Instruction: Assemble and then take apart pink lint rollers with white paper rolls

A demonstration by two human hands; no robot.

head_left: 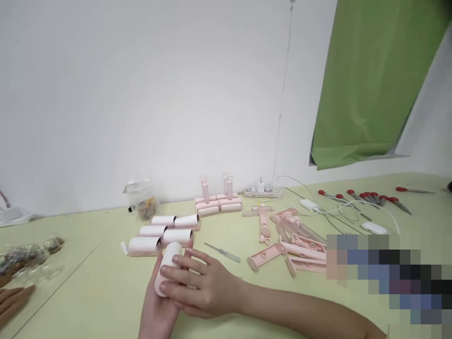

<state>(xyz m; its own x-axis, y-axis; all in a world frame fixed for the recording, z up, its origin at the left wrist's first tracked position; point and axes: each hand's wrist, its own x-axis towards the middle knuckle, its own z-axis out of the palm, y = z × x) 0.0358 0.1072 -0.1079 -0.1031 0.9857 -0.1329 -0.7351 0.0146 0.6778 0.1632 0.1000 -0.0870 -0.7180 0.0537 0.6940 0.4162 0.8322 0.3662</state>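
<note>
My left hand (158,310) holds a lint roller (173,256), a white paper roll with pink at its edge, from below and the left. Across its right side lie the fingers of my right hand (201,285), bent and pressed against the white surface. The palm side of both hands is hidden. Just behind stand rows of similar white rolls (144,245) in pink holders. A small screwdriver (224,253) with a clear handle lies on the table to the right of them.
Pink curved shells (266,255) lie heaped at the right. Farther back are pink rollers with upright handles (230,188), a power strip (263,193), cables and several red-ended tools (399,203). A clear bag (141,200) stands by the wall. Another person's hand (14,301) rests at the left.
</note>
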